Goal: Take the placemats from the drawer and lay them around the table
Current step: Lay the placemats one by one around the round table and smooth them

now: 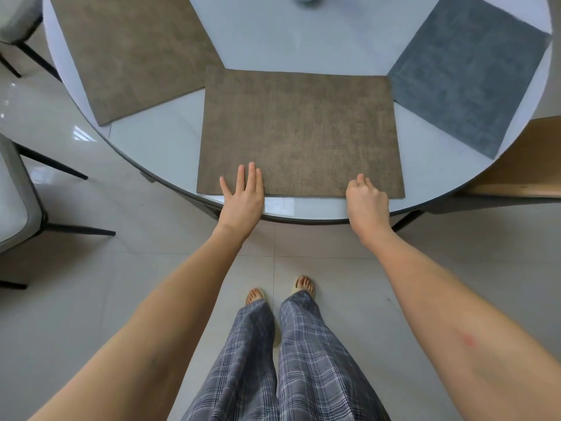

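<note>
While left hand (243, 194) presses brown placemat (300, 132), right hand (367, 200) curled

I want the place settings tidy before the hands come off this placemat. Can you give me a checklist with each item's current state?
1. Near brown placemat lies flat on the round table: ok.
2. Its near edge stays inside the table rim: ok.
3. Clear of the left brown placemat: not ok, corners meet or overlap.
4. Clear of the grey-blue placemat: cannot tell, corners very close.
5. Left hand flat on it: ok.
6. Right hand released: cannot tell, fingers curled at the edge.
</note>
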`<state>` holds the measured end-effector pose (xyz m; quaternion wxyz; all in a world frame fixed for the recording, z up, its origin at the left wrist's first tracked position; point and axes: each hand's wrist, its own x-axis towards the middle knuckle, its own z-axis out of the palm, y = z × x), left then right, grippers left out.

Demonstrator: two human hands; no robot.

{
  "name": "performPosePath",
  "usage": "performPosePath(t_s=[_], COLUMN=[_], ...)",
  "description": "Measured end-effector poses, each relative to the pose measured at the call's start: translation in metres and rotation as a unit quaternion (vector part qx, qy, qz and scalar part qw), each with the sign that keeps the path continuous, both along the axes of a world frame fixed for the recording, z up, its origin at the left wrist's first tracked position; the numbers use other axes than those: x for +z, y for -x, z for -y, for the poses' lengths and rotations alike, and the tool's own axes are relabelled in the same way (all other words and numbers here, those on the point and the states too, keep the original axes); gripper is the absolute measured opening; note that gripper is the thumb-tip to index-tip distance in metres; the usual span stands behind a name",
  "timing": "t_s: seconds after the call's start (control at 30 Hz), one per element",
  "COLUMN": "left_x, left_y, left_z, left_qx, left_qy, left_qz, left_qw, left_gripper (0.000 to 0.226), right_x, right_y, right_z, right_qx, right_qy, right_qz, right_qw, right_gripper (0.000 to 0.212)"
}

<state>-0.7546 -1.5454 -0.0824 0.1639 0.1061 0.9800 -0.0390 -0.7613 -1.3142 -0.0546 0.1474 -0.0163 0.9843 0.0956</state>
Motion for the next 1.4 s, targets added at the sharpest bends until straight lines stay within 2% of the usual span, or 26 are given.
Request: performPosePath(t_s=[0.87, 1.0, 1.07, 1.17, 1.23, 1.3, 1.4], left_x=[-0.012, -0.015, -0.013, -0.006, -0.002, 0.001, 0.0], left_y=[-0.004, -0.009, -0.011, -0.009, 0.0, 0.019, 0.056], left_z=[0.005, 0.009, 0.013, 0.02, 0.02, 0.011, -0.017], left_qx=[-0.004, 0.02, 0.042, 0.088, 0.116, 0.123, 0.123], left_qy=[-0.032, -0.105, -0.205, -0.335, -0.343, -0.315, -0.275], left_qz=[-0.036, -0.036, -0.027, -0.035, -0.079, -0.108, -0.109], left_qw=[0.999, 0.994, 0.978, 0.937, 0.929, 0.935, 0.947], left_gripper=[0.06, 0.063, 0.059, 0.05, 0.044, 0.044, 0.052], right_x=[-0.001, -0.008, -0.012, -0.014, -0.014, -0.014, -0.021], right_y=[-0.009, -0.012, -0.017, -0.025, -0.022, -0.005, 0.036], right_z=[0.006, 0.001, 0.0, -0.002, 0.0, 0.009, 0.036], right_qx=[-0.007, -0.018, -0.033, -0.072, -0.067, -0.045, -0.023], right_qy=[-0.007, 0.028, 0.072, 0.126, 0.143, 0.167, 0.219], right_qz=[-0.003, -0.019, -0.025, -0.057, -0.11, -0.154, -0.151], right_qw=[1.0, 0.999, 0.997, 0.988, 0.981, 0.973, 0.964], right_gripper=[0.027, 0.031, 0.036, 0.031, 0.024, 0.023, 0.038])
